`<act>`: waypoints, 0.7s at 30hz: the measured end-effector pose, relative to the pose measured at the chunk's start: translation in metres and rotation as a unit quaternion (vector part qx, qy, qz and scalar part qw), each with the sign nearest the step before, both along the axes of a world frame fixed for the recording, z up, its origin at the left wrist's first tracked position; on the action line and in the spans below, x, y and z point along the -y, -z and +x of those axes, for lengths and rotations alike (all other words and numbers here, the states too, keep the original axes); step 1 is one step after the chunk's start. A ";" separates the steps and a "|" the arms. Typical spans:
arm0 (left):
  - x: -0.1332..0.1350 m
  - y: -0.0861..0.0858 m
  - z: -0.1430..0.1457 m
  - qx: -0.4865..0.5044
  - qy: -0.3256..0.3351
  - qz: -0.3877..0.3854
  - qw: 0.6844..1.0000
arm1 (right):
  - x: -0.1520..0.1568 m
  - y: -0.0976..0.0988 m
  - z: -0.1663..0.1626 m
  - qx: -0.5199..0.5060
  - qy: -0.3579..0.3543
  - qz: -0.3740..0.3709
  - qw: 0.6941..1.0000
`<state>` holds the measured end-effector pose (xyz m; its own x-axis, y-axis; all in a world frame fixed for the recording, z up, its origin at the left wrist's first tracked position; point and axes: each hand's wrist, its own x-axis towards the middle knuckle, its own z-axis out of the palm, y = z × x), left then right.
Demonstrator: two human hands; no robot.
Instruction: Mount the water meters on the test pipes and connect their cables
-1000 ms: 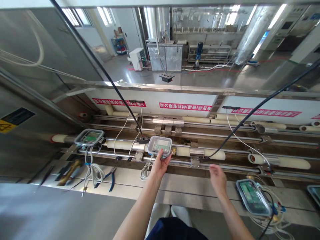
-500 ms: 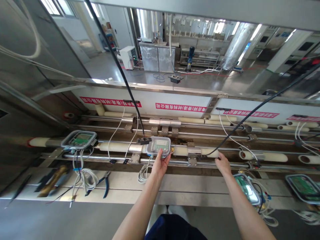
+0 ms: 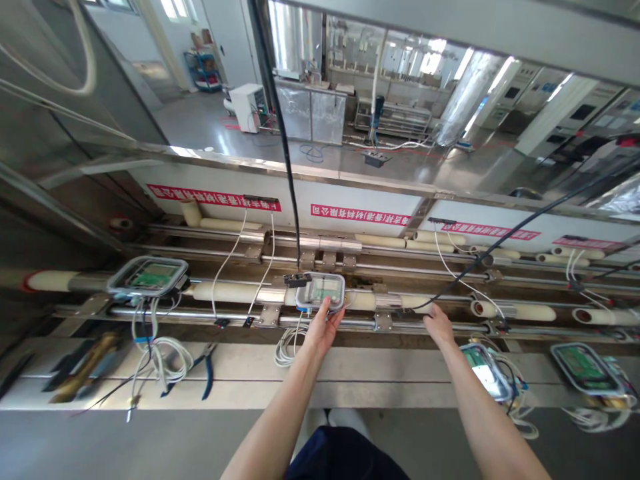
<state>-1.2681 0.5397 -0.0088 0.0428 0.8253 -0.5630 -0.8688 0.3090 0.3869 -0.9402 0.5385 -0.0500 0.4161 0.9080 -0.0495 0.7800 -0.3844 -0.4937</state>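
My left hand [image 3: 323, 327] grips the near edge of a clear-covered meter unit [image 3: 320, 291] with a green circuit board, mounted on a cream pipe [image 3: 235, 292] of a steel test bench. My right hand [image 3: 439, 324] rests on the steel rod [image 3: 400, 325] and the cream pipe end, where a black cable [image 3: 505, 240] plugs in; its fingers curl down over them.
Another meter unit [image 3: 147, 275] sits on the pipe at left with white wires [image 3: 165, 357] hanging. Blue pliers [image 3: 205, 370] and a brass fitting [image 3: 83, 367] lie on the steel shelf. Two more meter units [image 3: 483, 370] [image 3: 585, 367] lie at right. A second black cable [image 3: 285, 133] hangs from above.
My right hand has moved up from the shelf to the pipe end and cable. The left hand has stayed on the meter unit. The view has shifted right.
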 end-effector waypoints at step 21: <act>0.141 0.027 0.121 -0.191 0.244 -0.039 0.950 | 0.067 -0.019 0.212 -0.036 -0.009 -0.169 0.985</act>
<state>-1.1472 0.3990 -0.0357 0.1898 0.7152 -0.6727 -0.4162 0.6791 0.6046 -0.7278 0.4716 -0.0314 0.3844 0.8415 -0.3795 0.7556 -0.5230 -0.3943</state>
